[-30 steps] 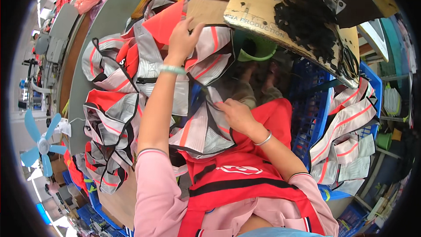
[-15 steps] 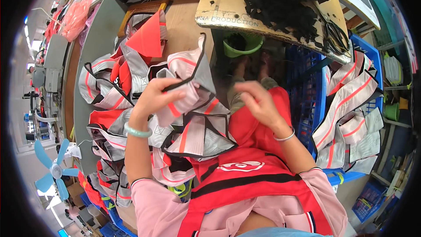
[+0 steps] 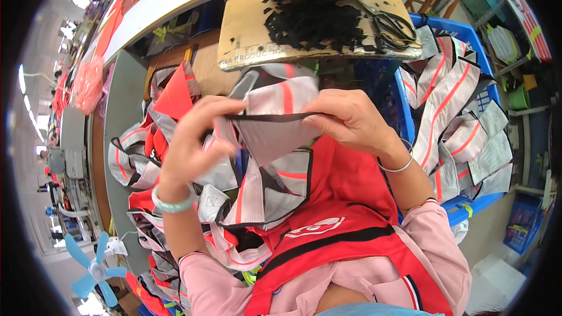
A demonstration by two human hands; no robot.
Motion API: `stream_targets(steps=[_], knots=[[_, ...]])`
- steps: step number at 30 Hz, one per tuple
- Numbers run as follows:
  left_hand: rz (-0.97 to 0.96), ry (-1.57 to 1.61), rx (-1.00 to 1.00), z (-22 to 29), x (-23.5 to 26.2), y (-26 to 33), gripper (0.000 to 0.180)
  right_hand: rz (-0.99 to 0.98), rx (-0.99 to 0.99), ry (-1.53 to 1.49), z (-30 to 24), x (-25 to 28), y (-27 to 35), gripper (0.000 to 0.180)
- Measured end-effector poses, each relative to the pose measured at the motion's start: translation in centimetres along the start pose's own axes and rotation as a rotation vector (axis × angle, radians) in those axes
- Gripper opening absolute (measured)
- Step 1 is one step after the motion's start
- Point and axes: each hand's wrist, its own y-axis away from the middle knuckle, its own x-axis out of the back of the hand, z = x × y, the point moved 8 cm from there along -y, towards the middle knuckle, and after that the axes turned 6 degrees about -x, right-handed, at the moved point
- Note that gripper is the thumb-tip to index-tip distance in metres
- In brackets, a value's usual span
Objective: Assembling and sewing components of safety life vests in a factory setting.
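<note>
A light grey fabric piece (image 3: 278, 137) with black edging and a red stripe is stretched between my hands above my lap. My right hand (image 3: 354, 120) pinches the right end of its black edge between thumb and fingers. At the other end, my left hand (image 3: 196, 140), slightly blurred, has its fingers along the edge and its thumb lower down, with cloth between them. More striped fabric (image 3: 249, 199) hangs down from this piece over my red apron (image 3: 345, 199) and joins the heap at left.
A board (image 3: 243, 29) ahead carries black scraps (image 3: 316, 20) and black-handled scissors (image 3: 392, 26). At right, a blue crate (image 3: 404, 102) holds striped fabric pieces (image 3: 451, 105). Similar pieces (image 3: 132, 152) lie heaped along a grey panel (image 3: 123, 90) at left. A blue fan (image 3: 98, 271) stands lower left.
My right hand has come to the fabric and taken its black edge. The piece is now spread between both hands. My view has shifted, bringing the board lower and left in the picture.
</note>
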Motion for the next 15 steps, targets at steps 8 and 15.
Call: stream_targets(steps=[8, 15], knots=[[-0.001, 0.279, 0.099, -0.6, -7.0, -7.4, 0.029, -0.045, -0.225, -0.076, -0.1, 5.7, -2.6, 0.016], [-0.033, 0.408, 0.303, -3.8, -6.1, -10.8, 0.023, 0.079, -0.408, -0.28, 5.0, 7.5, -3.8, 0.016]])
